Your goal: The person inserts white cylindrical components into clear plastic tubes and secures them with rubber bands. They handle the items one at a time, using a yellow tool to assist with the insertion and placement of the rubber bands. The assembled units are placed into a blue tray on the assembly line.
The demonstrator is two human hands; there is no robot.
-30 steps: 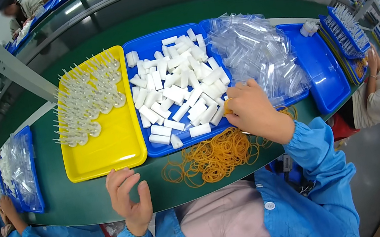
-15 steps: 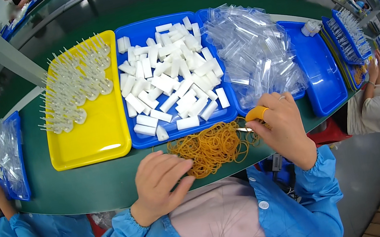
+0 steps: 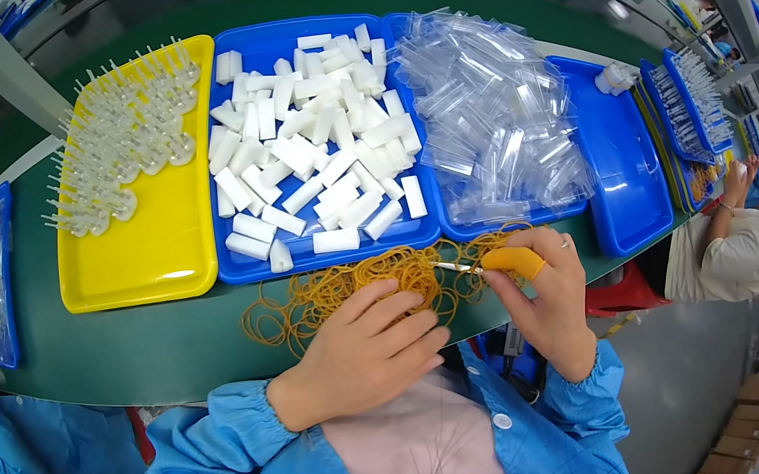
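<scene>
A loose pile of tan rubber bands (image 3: 338,290) lies on the green table along the front of the trays. My left hand (image 3: 365,353) is over the near side of the pile, its fingers stretched out and nothing visible in them. My right hand (image 3: 542,295), with an orange-yellow finger cot (image 3: 514,263) on one finger, pinches a slim metal tool (image 3: 453,267) that looks like tweezers. The tool's tip points left into the rubber bands; whether it has caught one, I cannot tell. More bands lie beyond the right fingertips.
A yellow tray (image 3: 142,274) holds white pieces with upright pins. Beside it, a blue tray (image 3: 297,260) holds white blocks, and another blue tray (image 3: 519,220) clear plastic sleeves. Right of these stands a blue tray (image 3: 632,202) with a small clear item. Co-workers sit on both sides.
My left hand has moved right, across the near side of the pile. The right hand has come nearer, with the tool now over the bands. Bands are spread farther left.
</scene>
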